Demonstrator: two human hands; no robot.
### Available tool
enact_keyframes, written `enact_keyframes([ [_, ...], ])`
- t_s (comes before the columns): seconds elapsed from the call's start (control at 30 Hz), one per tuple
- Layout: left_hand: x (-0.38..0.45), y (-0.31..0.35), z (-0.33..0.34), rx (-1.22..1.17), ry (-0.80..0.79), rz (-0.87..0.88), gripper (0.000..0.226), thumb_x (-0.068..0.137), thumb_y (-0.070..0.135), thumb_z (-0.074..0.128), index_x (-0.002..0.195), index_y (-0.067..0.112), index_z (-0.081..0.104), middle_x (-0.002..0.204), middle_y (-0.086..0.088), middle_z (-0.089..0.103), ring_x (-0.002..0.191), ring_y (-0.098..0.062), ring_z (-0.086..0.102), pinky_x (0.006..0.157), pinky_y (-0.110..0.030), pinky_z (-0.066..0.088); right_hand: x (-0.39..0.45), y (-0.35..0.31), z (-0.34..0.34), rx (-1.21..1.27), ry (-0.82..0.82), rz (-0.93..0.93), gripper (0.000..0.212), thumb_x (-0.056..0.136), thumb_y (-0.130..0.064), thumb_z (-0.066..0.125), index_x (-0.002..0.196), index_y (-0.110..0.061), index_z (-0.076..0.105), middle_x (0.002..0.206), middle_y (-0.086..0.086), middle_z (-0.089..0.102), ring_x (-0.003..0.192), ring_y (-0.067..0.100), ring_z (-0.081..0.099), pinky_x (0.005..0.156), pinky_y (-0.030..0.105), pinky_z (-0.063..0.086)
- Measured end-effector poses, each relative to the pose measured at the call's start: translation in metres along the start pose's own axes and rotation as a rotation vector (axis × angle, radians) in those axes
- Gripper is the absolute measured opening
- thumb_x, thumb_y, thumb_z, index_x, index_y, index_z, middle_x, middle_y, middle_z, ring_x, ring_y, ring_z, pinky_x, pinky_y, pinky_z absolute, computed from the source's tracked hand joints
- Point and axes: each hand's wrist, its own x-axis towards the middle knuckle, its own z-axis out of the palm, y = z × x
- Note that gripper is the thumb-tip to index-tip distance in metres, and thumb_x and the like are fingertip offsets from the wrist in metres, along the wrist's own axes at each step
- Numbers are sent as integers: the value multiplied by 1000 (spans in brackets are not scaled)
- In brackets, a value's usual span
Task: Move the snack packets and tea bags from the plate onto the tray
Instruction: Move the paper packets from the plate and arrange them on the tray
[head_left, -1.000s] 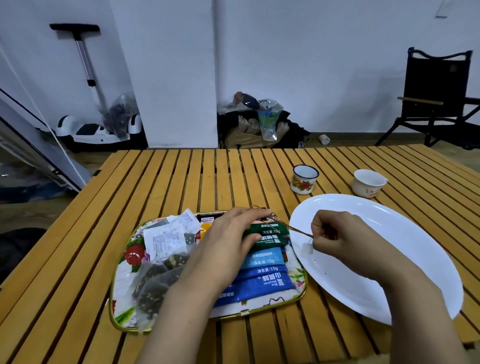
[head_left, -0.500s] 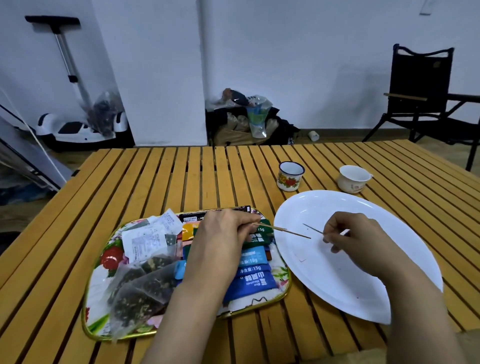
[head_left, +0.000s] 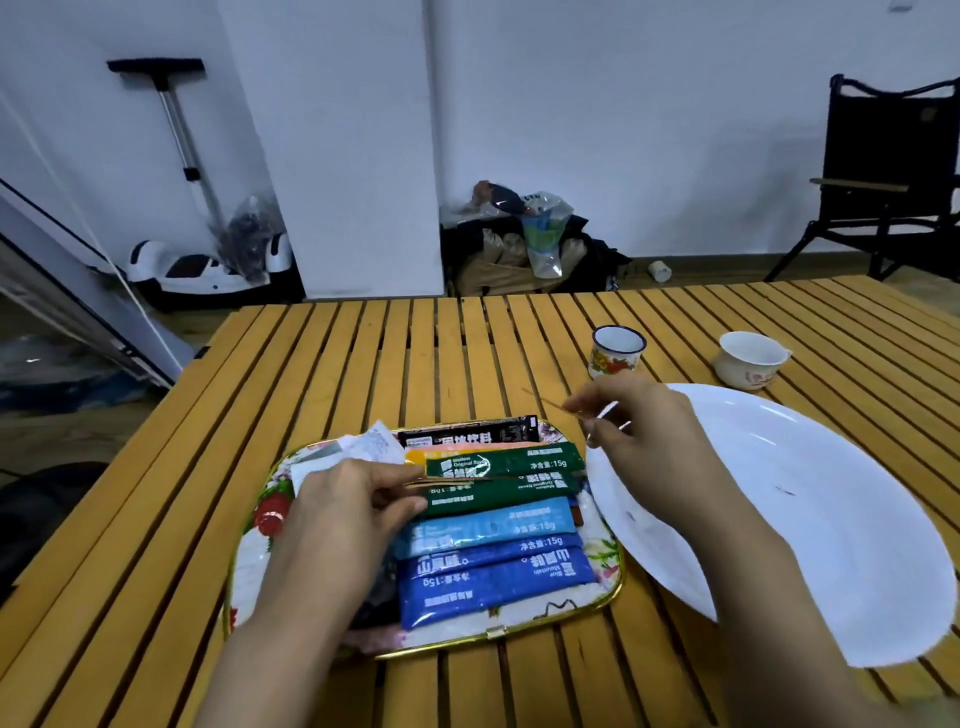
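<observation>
A floral tray (head_left: 498, 632) with a gold rim holds green packets (head_left: 519, 462), blue packets (head_left: 493, 577), a black packet (head_left: 467, 436) and white tea bag tags (head_left: 374, 447). The tea bags themselves are mostly hidden under my left arm. My left hand (head_left: 343, 519) lies over the tray's left half and pinches a few thin wooden sticks (head_left: 447, 483) above the green packets. My right hand (head_left: 649, 441) hovers at the tray's far right corner and pinches one thin stick (head_left: 545, 400). The white plate (head_left: 831, 519) at right shows only small specks.
A flowered enamel cup (head_left: 617, 353) and a white cup (head_left: 750, 358) stand behind the plate on the slatted wooden table (head_left: 363, 364). A black folding chair (head_left: 893, 171) is at far right; bags and a scooter stand by the wall.
My right hand moved left off the plate toward the tray's corner and now pinches a stick. My left hand shifted left over the tray, still holding sticks.
</observation>
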Motion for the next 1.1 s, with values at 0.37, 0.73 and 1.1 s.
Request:
enact_keyframes([
  [0.37,0,-4,-7,160,-84,91,38,91,30,57,128,38,55,116,9,51,111,-10,48,87,-28,46,-3,-29,48,21,-106,-53,18,90,-11,60,96,-24,71,103,-8,67,99,5,56,80,21,52],
  [0.73,7,-27,-35,29,196,-72,26,91,18,54,106,34,67,119,1,56,100,-15,57,75,-36,53,-4,-3,37,-22,-35,47,18,90,-15,59,98,-32,63,102,-13,61,106,13,55,95,46,46],
  [1.1,25,-77,-31,109,30,-573,22,92,24,56,102,6,63,83,-13,60,78,-29,55,65,-35,45,-9,24,41,-254,-18,268,17,90,-25,60,105,-25,68,111,3,54,105,20,55,92,44,45],
])
